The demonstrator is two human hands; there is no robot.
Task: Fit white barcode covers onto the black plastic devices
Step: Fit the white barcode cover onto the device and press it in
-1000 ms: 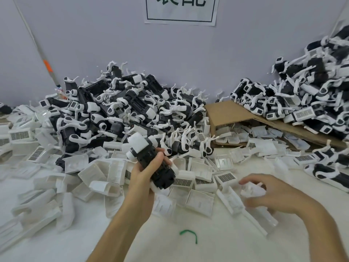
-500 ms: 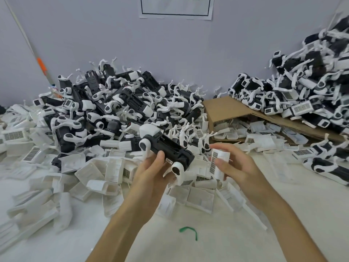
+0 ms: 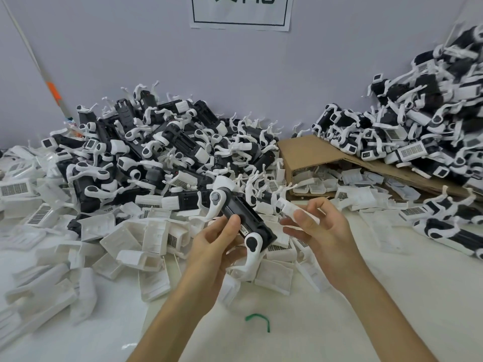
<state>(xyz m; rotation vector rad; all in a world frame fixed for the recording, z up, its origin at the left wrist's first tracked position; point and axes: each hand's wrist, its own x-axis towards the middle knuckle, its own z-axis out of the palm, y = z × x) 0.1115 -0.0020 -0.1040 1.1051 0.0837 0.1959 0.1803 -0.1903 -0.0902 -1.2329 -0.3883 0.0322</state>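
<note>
Black devices (image 3: 167,152) lie in two heaps beyond the fingers, past counting; one cardboard sheet (image 3: 308,152) between them; one device (image 3: 245,218) gripped by the left hand (image 3: 214,246); one white cover (image 3: 290,207), picked up a second ago, now pinched by the right hand (image 3: 324,231) just beside it, so fitting seems next; one green tie (image 3: 258,320) below.

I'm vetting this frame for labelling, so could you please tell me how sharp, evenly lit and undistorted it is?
Head view: soft, even light, no glare or hard shadows; the black plastic device in the left hand is sharp; the white barcode cover in the right hand looks smeared; the heap of black-and-white devices at the right edge is stretched, blurry.
</note>
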